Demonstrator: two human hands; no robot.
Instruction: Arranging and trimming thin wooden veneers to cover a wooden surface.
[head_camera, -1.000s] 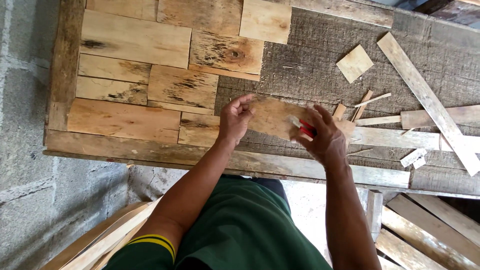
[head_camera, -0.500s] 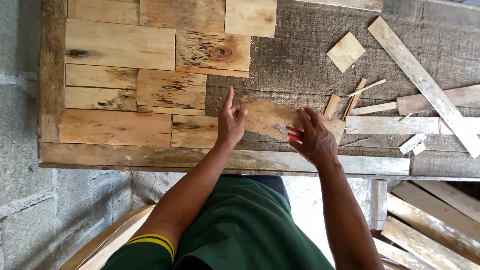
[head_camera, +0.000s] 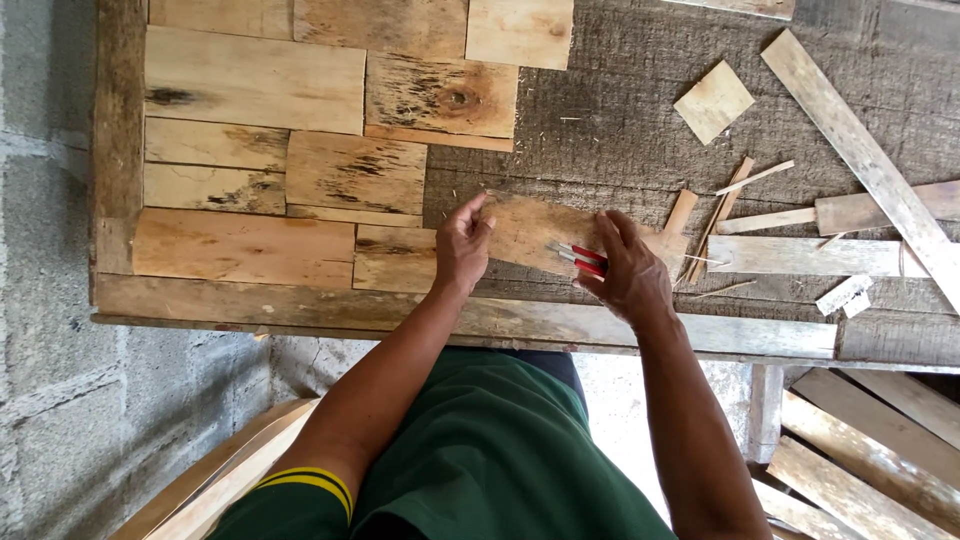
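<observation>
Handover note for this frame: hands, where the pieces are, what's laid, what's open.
Left hand: presses the wood piece's left end flat.
Right hand: on the piece's right part, gripping a red-handled tool.
Laid: mosaic of wood blocks fills the left of the frame.
Open: backing board bare on the right; offcuts and strips lie loose there.

Both hands press a wood piece (head_camera: 530, 232) on the rough surface (head_camera: 620, 110): left hand (head_camera: 462, 247) steadying its end, right hand (head_camera: 628, 268) gripping what looks like a red-handled tool (head_camera: 580, 258).

The right hand (head_camera: 630, 272) hides most of the red tool (head_camera: 583, 258); its kind is unclear.
</observation>
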